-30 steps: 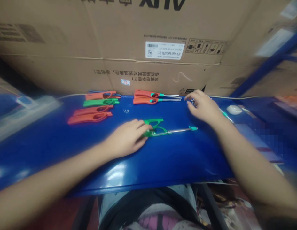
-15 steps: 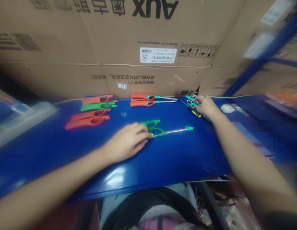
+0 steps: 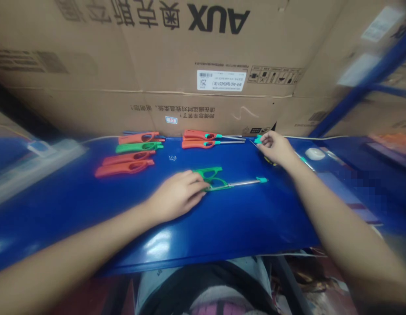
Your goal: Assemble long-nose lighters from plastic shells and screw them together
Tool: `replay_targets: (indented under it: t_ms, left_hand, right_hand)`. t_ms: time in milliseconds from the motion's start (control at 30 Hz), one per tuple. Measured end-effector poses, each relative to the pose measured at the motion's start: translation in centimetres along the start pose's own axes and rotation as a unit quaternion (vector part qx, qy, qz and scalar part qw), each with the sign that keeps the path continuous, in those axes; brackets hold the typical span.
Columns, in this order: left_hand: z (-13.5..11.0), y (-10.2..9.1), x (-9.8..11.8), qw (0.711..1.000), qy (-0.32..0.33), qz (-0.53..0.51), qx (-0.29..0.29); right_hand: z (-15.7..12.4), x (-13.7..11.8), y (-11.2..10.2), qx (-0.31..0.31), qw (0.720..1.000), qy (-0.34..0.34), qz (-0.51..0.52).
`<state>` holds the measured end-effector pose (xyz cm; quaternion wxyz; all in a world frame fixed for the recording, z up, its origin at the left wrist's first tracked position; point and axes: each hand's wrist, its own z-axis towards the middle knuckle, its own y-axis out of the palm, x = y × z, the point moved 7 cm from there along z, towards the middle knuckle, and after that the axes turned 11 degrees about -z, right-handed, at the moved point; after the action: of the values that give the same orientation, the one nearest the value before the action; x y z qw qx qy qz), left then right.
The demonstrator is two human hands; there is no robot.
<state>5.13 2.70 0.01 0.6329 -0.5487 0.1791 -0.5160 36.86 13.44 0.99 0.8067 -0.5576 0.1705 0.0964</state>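
My left hand point(image 3: 178, 194) is closed on the handle end of an open green lighter shell point(image 3: 219, 183), pressing it to the blue table. A thin metal tube point(image 3: 244, 182) with a teal tip runs out of that shell to the right. Another green shell piece point(image 3: 207, 171) lies just behind it, partly under my fingers. At the back right, my right hand point(image 3: 275, 148) pinches a small teal plastic part point(image 3: 258, 139). Under this hand lies a black and yellow screwdriver point(image 3: 270, 162), mostly hidden. A metal rod point(image 3: 308, 163) shows behind the wrist.
Two orange lighters point(image 3: 199, 143) with metal tubes lie along the cardboard wall point(image 3: 150, 105). Orange and green shells point(image 3: 126, 168) are grouped at left. A white rounded object point(image 3: 314, 153) sits at right, and a power strip point(image 3: 42, 162) stands at far left.
My right hand has drawn slightly back and its fingers have closed together on a teal part. My left hand stays on the green shell. The view has shifted a little.
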Motion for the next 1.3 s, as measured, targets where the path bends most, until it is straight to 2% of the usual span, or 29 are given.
replay_targets:
  t_ms: [100, 200, 367, 433, 567, 667, 800, 967, 1167, 1300]
  left_hand:
    - [0.0, 0.1, -0.1, 1.0, -0.002, -0.012, 0.013]
    - [0.0, 0.2, -0.3, 0.999, 0.002, -0.026, 0.02]
    - [0.0, 0.1, -0.4, 0.999, 0.008, -0.039, 0.028]
    - [0.0, 0.1, -0.5, 0.999, 0.01, -0.045, 0.029]
    - [0.0, 0.1, -0.5, 0.998, 0.008, -0.059, 0.029]
    - [0.1, 0.0, -0.5, 0.998, 0.008, -0.062, 0.029]
    - [0.1, -0.2, -0.4, 0.998, 0.007, -0.064, 0.027]
    - [0.0, -0.1, -0.4, 0.997, 0.013, -0.077, 0.015]
    - [0.0, -0.2, 0.4, 0.995, 0.051, -0.081, -0.01]
    - [0.0, -0.9, 0.9, 0.995, 0.074, -0.066, 0.013]
  right_hand:
    - [-1.9, -3.6, 1.7, -0.056, 0.993, -0.073, 0.074]
    - [-4.0, -6.7, 3.1, -0.127, 0.98, -0.147, 0.046]
    - [-5.3, -8.3, 3.7, -0.193, 0.966, -0.166, 0.051]
    - [-5.2, -8.1, 3.6, -0.197, 0.966, -0.16, 0.042]
    - [-5.1, -8.0, 3.2, -0.179, 0.966, -0.181, -0.04]
    - [-5.3, -8.3, 3.1, -0.179, 0.955, -0.218, -0.089]
    - [-6.0, -9.2, 2.8, -0.193, 0.933, -0.286, -0.105]
    - [-7.2, -10.7, 1.8, -0.182, 0.922, -0.337, -0.049]
    - [-10.1, -13.4, 1.8, -0.237, 0.884, -0.402, 0.006]
    - [-10.8, -14.2, 1.7, -0.218, 0.886, -0.408, 0.016]
